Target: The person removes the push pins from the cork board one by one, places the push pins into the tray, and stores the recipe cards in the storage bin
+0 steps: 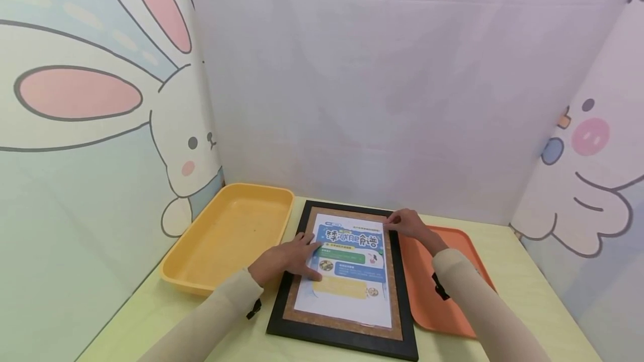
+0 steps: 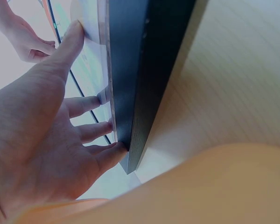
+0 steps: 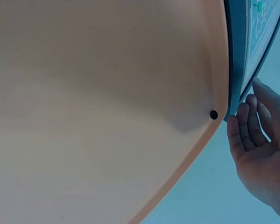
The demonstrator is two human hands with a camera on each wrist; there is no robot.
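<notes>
A printed poster point(image 1: 352, 309) with blue, green and yellow panels lies on a cork board point(image 1: 307, 309) in a black frame point(image 1: 342, 342). My left hand point(image 1: 289, 256) is spread across the poster's left edge. Its thumb and fingers press on the sheet and the frame, as the left wrist view point(image 2: 42, 126) shows from below. At the poster's top right corner, my right hand point(image 1: 408, 223) has thumb and fingertip brought together. They seem to pinch something too small to make out. In the right wrist view the right hand point(image 3: 266, 154) has curled fingers beside the frame's corner.
Left of the board stands a deep yellow tray point(image 1: 226, 282). A shallow orange tray point(image 1: 448, 325) lies against the board's right side, partly under my right forearm. One small black round thing point(image 3: 213, 115) shows near its rim. Fabric walls point(image 1: 382, 99) enclose the table point(image 1: 533, 317).
</notes>
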